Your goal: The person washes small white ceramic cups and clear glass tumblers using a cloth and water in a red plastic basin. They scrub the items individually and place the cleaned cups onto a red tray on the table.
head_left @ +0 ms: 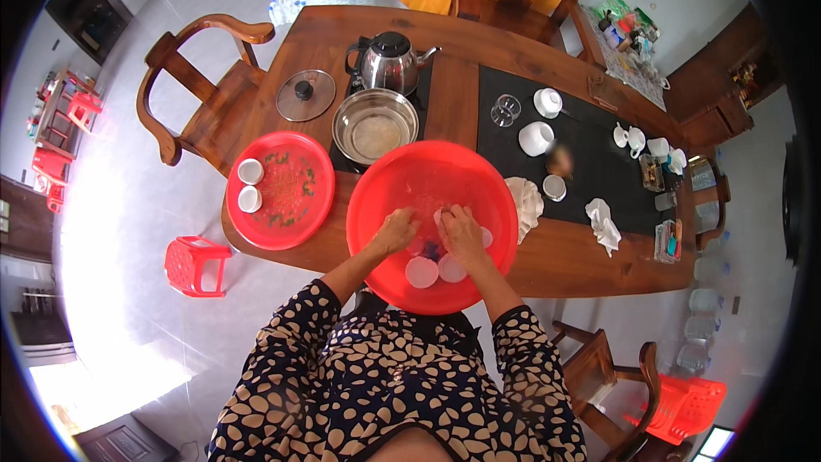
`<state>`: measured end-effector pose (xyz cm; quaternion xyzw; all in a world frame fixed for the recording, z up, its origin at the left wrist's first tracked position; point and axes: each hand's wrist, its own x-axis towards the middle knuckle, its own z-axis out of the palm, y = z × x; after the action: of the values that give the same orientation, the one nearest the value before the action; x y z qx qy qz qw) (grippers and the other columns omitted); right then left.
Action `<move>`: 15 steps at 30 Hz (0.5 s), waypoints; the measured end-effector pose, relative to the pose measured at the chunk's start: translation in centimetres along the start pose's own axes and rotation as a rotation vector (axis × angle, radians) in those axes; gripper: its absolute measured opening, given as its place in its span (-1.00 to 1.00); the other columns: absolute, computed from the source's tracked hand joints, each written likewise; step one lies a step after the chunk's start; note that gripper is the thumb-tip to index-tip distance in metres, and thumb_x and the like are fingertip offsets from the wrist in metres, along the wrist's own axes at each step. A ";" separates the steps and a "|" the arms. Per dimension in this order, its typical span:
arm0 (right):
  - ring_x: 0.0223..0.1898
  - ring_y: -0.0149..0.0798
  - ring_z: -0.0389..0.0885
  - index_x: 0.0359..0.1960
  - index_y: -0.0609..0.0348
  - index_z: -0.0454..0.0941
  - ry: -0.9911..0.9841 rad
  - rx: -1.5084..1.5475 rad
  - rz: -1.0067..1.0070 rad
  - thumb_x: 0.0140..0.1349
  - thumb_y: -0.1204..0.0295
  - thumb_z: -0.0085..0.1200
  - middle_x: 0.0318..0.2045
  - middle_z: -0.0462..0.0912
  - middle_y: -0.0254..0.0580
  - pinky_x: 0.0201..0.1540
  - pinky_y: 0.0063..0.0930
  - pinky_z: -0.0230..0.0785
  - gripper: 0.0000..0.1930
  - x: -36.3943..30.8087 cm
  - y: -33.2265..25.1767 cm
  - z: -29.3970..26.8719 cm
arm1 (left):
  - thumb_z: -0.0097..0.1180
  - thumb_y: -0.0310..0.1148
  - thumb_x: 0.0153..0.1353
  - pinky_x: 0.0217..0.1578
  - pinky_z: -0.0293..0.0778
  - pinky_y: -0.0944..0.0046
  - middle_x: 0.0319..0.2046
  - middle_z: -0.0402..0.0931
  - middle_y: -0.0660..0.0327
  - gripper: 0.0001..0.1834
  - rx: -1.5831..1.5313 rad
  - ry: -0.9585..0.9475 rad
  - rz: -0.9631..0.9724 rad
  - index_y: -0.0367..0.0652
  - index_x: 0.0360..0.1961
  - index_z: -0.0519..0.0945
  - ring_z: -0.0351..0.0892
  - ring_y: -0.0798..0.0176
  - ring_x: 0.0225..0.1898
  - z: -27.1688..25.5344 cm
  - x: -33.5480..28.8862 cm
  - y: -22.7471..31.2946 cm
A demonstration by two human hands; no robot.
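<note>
1. Both hands sit low in the red basin point(402, 173), frame centre, at the bench's point(590, 267) near edge.
2. Left hand point(396, 232) curls over something small; what it grips cannot be told.
3. Right hand point(463, 234) closes on a small white cup point(440, 217).
4. Two more cups point(422, 272) lie in the basin just below.
5. Step, by judgement: washing cups. The red tray point(295, 205), left, holds two already; the next move needs a steady lift across.
</note>
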<state>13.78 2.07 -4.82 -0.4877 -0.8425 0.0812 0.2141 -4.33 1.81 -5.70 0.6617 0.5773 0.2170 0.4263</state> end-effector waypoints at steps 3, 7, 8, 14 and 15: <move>-0.37 0.02 0.44 -0.38 0.24 0.47 -0.015 0.472 0.086 -0.03 0.47 0.11 -0.45 0.44 -0.04 -0.33 -0.24 0.34 -0.83 0.8 -0.5 -2.2 | -0.06 -0.23 0.19 -0.20 0.47 0.11 -0.27 0.51 -0.13 -0.60 -0.237 0.144 0.147 -0.30 -0.04 0.39 0.51 -0.11 -0.20 -0.1 -0.2 1.5; -0.47 -0.05 0.42 -0.40 0.27 0.43 0.080 0.538 0.101 -0.02 0.49 0.14 -0.49 0.41 -0.05 -0.40 -0.33 0.29 -0.82 1.6 -3.0 -4.4 | -0.25 -0.02 0.29 -0.43 0.48 0.29 -0.44 0.51 0.07 -0.53 -0.605 0.027 0.024 -0.26 -0.16 0.43 0.52 0.15 -0.46 -0.1 -1.5 5.1; -0.47 -0.11 0.43 -0.40 0.26 0.42 0.075 0.519 0.087 -0.01 0.49 0.13 -0.49 0.41 -0.09 -0.41 -0.36 0.30 -0.82 1.7 -3.7 -4.6 | -0.30 0.03 0.31 -0.50 0.47 0.33 -0.49 0.50 0.13 -0.49 -0.772 -0.112 -0.231 -0.25 -0.19 0.43 0.50 0.22 -0.53 -1.3 -2.6 7.5; -0.46 -0.39 0.47 -0.32 0.26 0.43 -0.242 1.233 0.316 0.10 0.50 0.03 -0.50 0.39 -0.29 -0.44 -0.51 0.34 -0.87 1.3 -4.0 -7.6 | -0.47 0.05 0.34 -0.63 0.29 0.43 -0.56 0.41 0.26 -0.47 -0.746 -0.063 -0.264 -0.13 -0.31 0.45 0.35 0.38 -0.64 -1.8 -3.5 6.9; -0.47 -0.45 0.46 -0.31 0.26 0.44 -0.289 1.318 0.370 0.12 0.51 0.02 -0.49 0.38 -0.33 -0.46 -0.56 0.33 -0.88 1.4 -3.9 -8.3 | -0.47 0.06 0.33 -0.64 0.25 0.43 -0.57 0.39 0.27 -0.48 -0.815 -0.067 -0.260 -0.11 -0.32 0.44 0.33 0.39 -0.64 -2.0 -3.6 6.7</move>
<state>13.80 0.67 4.33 -0.3758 -0.5407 0.6746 0.3336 -2.91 -0.77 1.56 0.3676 0.5090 0.3499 0.6953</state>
